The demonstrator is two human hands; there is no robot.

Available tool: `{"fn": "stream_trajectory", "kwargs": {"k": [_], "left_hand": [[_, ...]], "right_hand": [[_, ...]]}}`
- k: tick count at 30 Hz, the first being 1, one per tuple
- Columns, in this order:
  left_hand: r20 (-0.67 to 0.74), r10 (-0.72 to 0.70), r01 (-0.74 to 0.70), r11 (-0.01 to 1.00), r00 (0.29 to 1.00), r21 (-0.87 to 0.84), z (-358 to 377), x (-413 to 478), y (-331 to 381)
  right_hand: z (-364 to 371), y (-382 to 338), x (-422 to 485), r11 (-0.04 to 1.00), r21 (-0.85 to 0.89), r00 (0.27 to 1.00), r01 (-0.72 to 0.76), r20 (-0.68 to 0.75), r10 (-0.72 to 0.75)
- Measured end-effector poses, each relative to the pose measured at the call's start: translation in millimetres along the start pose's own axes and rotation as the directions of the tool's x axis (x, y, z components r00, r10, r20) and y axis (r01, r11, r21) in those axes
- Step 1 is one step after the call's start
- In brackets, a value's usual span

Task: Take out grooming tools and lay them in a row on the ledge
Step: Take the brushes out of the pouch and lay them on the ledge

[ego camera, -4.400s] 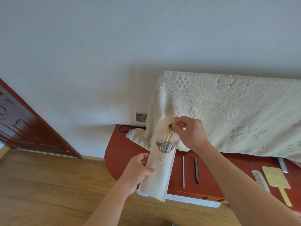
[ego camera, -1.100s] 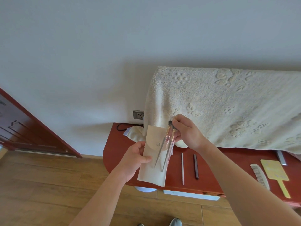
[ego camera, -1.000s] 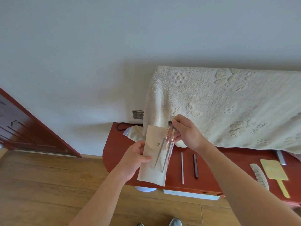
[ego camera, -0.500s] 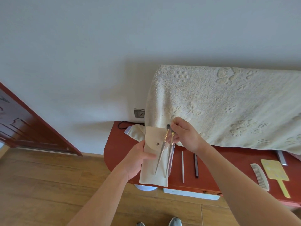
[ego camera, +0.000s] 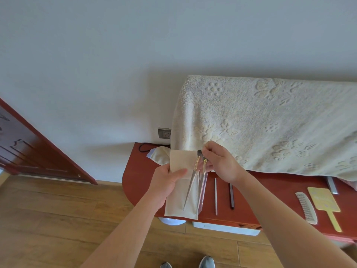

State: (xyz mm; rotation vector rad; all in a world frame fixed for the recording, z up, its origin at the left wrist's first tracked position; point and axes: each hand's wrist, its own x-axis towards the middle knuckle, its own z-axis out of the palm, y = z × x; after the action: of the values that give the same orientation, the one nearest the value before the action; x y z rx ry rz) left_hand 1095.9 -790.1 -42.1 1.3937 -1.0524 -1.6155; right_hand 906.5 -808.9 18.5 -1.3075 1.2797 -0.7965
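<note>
My left hand (ego camera: 166, 182) grips a cream fabric pouch (ego camera: 179, 200) by its left edge, above the red ledge (ego camera: 139, 182). My right hand (ego camera: 220, 163) pinches the dark tops of two thin brushes (ego camera: 191, 188) that hang down in front of the pouch, one in a clear sleeve. A thin silver stick (ego camera: 215, 196) and a dark stick (ego camera: 231, 196) lie side by side on the ledge, right of the pouch. Further right lie a white comb (ego camera: 306, 207) and a yellow hand mirror (ego camera: 324, 204).
A cream towel (ego camera: 270, 124) drapes over something at the back of the ledge. A silver object (ego camera: 331, 184) pokes out under its right end. A wall socket (ego camera: 164, 133) and a black cable (ego camera: 144, 147) sit at the back left. A dark red door (ego camera: 29, 151) stands left over wooden floor.
The two brushes have come out of the pouch in my right hand. The pouch flap has folded shut and my left hand has lowered the pouch toward the ledge.
</note>
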Motion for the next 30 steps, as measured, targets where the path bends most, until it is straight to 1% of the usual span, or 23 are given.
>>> {"fn": "stream_trajectory", "kwargs": {"k": [4,6,8,12,18,22,30], "left_hand": [[-0.003,-0.001,0.001,1.0,1.0,0.003,-1.1,-0.3,-1.2],[-0.009,-0.008,0.008,1.0,1.0,0.0,-1.8,-0.2,-2.5],[-0.01,-0.009,0.009,1.0,1.0,-0.008,-1.1,-0.8,-2.7],[-0.012,-0.004,0.004,1.0,1.0,0.003,2.3,-0.8,-3.1],[-0.04,0.026,-0.023,0.996,0.999,0.086,13.3,1.6,-2.8],[-0.055,0.044,-0.038,0.994,0.998,0.104,17.5,4.5,-3.1],[-0.14,0.082,-0.063,0.989,0.987,0.136,27.5,9.7,-5.2]], "right_hand": [[-11.2,3.4,-3.7,1.0,-0.01,0.999,0.003,-0.051,-0.003],[-18.2,4.8,-6.1,1.0,0.016,0.997,-0.007,-0.073,0.008],[-24.5,7.0,-8.5,1.0,0.018,0.997,-0.021,-0.073,0.022],[-31.9,13.8,-10.7,0.998,-0.044,0.997,-0.035,-0.072,0.032],[-36.4,17.7,-13.6,0.996,-0.073,0.997,-0.042,-0.074,0.037],[-40.0,22.0,-14.8,0.994,-0.093,0.996,-0.055,-0.073,0.049],[-49.3,31.5,-14.8,0.993,-0.097,0.995,-0.064,-0.08,0.056]]}}
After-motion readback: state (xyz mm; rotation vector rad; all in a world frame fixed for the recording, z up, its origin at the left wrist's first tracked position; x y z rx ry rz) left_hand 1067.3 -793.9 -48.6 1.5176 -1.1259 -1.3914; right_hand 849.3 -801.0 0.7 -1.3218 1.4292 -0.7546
